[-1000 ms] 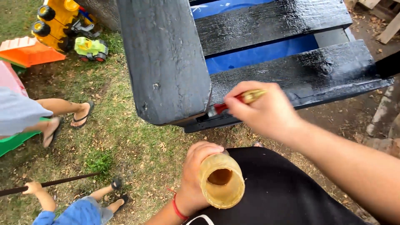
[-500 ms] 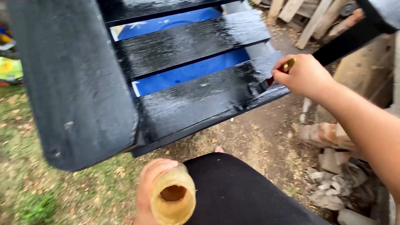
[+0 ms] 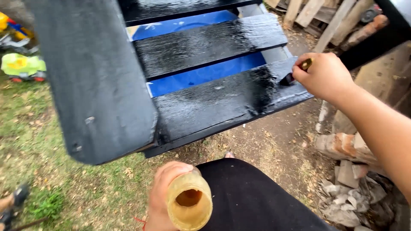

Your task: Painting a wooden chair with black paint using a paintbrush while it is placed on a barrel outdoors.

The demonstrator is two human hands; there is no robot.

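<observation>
- Left hand (image 3: 165, 194), bottom centre, wrapped around a yellowish open jar (image 3: 189, 205), mouth facing the camera; inside looks dark amber, contents can't tell.
- Red thread (image 3: 139, 221) at the left wrist.
- Jar sits just beside the person's black-clad lap (image 3: 257, 196), held above grass (image 3: 64, 171).
- Far left: green and yellow toy vehicles (image 3: 19, 66) on the grass, well apart from the hands.
- Bottom left corner: someone else's sandalled foot (image 3: 13, 203), partly cut off by the frame edge.
- Big matte black board (image 3: 92, 77) fills upper left, standing upright, close to the camera, a few pale chips on it.
- Right of it: black slats (image 3: 205, 45) glossy with wet paint; blue surface (image 3: 201, 75) shows in the gaps between them.
- Nearest slat (image 3: 222, 102) shiny black across most of its length, right end streaky.
- Right hand (image 3: 323, 77), upper right, clenched on a paintbrush (image 3: 295, 72); yellowish handle pokes out above the fingers, dark bristles touching the right end of the nearest slat.
- Below the right arm: bare dirt, broken bricks and rubble (image 3: 346, 171).
- Top right: stacked pale wood planks (image 3: 308, 13) leaning behind the slats.
</observation>
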